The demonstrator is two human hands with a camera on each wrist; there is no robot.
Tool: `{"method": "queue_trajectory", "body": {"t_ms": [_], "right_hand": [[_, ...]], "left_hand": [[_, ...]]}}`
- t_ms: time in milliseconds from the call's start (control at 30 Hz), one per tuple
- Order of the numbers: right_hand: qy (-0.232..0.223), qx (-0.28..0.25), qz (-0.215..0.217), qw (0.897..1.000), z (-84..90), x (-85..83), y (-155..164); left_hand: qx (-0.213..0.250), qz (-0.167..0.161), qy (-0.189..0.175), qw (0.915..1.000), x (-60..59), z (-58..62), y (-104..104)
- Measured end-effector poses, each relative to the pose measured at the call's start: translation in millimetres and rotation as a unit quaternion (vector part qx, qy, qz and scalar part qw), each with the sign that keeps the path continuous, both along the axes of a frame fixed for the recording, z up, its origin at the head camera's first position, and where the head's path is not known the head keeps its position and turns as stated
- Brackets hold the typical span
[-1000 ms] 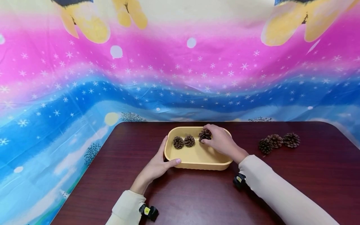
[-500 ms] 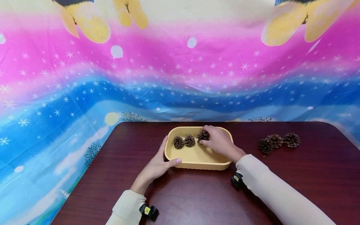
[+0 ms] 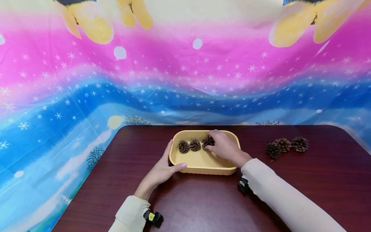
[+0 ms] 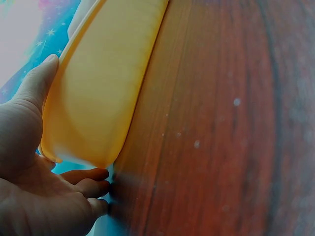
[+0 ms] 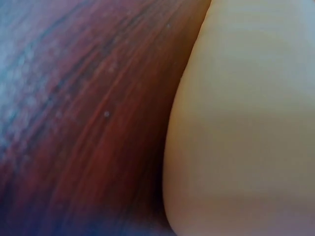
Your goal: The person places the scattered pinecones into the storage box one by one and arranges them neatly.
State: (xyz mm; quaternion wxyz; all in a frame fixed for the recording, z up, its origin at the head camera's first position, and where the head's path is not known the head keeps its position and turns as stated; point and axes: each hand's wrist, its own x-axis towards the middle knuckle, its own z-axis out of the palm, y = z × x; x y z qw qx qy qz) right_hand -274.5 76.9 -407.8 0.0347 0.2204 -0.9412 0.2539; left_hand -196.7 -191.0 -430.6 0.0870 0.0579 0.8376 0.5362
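A yellow rectangular plastic basin (image 3: 208,170) with rounded corners stands on the table. My left hand (image 3: 160,170) holds its left end, the thumb at the front rim and the fingers along the end wall. In the left wrist view, the left hand (image 4: 34,152) wraps that corner of the basin (image 4: 98,93). Inside, my right hand (image 3: 227,146) grips a brown pine cone (image 3: 207,141) between thumb and fingers, partly covering it. Two more pine cones, one to the left (image 3: 184,146) and one in the middle (image 3: 195,145), sit beside it. The right wrist view shows only the basin's wall (image 5: 246,123) and table.
Three pine cones lie grouped on the table right of the basin: a front one (image 3: 273,150), a middle one (image 3: 283,145) and a right one (image 3: 300,144). Behind the dark red wooden table (image 3: 203,203) hangs a printed snowflake cloth (image 3: 185,80).
My right hand has shifted slightly left with its pine cone, closer to the two others in the basin. The left hand has kept its place.
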Motion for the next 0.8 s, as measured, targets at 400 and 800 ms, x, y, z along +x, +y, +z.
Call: {"method": "queue_trajectory", "body": {"t_ms": [400,800], "right_hand": [[-0.011,0.015,-0.008,1.000,-0.2,-0.5,-1.7],[-0.020,0.021,-0.015,0.999,-0.6,0.4,-1.7]], "left_hand": [[-0.003,-0.001,-0.001,1.0000,-0.5,0.0,-1.2],[-0.005,0.000,-0.002,1.0000,0.2,0.6,0.0]]}}
